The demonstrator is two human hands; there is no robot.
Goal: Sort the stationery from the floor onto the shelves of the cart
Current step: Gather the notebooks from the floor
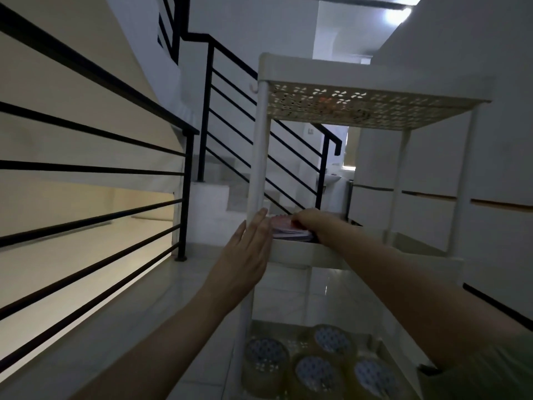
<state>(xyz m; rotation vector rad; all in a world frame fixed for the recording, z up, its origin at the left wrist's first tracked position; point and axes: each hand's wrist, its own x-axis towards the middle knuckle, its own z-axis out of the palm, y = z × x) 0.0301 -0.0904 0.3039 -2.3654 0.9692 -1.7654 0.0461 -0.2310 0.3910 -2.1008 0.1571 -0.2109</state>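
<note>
From the head view, I am putting a stack of notepads (290, 230) on the middle shelf (300, 252) of the cart (261, 157). My right hand (310, 222) lies on top of the stack with fingers curled over it, holding it down. My left hand (248, 252) is flat, fingers straight, against the left side of the stack and the cart post. I judge this step is nearly finished; next I should square the stack, let go and reach for more stationery. Four tape rolls (315, 370) already lie on the bottom shelf. The room is dim, with a pale tiled floor (331, 287), a black railing (95, 168) on the left and stairs behind.
</note>
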